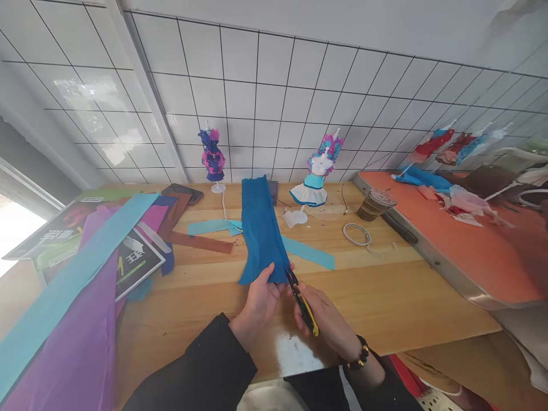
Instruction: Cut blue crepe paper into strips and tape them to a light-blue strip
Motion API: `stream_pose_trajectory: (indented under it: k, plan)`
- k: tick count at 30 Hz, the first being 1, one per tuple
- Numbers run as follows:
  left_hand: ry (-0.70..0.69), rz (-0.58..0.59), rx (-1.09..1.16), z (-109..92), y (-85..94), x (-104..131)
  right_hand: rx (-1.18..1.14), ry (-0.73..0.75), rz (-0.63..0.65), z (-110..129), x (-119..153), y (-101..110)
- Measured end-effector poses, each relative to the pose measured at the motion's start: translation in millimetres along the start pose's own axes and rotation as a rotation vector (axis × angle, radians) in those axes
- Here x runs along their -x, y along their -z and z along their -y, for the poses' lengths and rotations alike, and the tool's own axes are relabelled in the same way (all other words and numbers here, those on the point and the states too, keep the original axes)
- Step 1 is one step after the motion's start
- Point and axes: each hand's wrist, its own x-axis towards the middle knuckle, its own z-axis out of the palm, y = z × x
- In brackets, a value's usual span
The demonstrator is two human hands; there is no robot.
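A long dark blue strip [262, 228] lies lengthwise on the wooden table, its near end lifted in my left hand [262, 297]. The left thumb presses on top of the strip, with the other fingers beneath it. My right hand [319, 313] is closed on black and yellow scissors [303, 305], whose blades are at the strip's right near edge. Light blue strips [310, 252] stick out on both sides from under the dark one. A brown strip [203, 242] lies to the left.
Two small dressed forms [213, 160] [314, 182] stand by the tiled wall. Purple and turquoise material [85, 325] covers magazines at left. A cup [377, 204] and a white ring [356, 234] sit at right, beside an orange surface [462, 251].
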Motion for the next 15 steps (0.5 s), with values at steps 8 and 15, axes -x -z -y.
stream_pose_trajectory:
  k: [8, 15]
  plan:
    - [0.003, 0.021, -0.015, 1.4, 0.5, 0.2, 0.001, -0.024, -0.059, -4.9, -3.7, -6.1]
    - [0.035, 0.059, -0.063, 3.6, 0.4, 1.4, -0.012, 0.042, -0.074, -0.3, -8.3, -9.7]
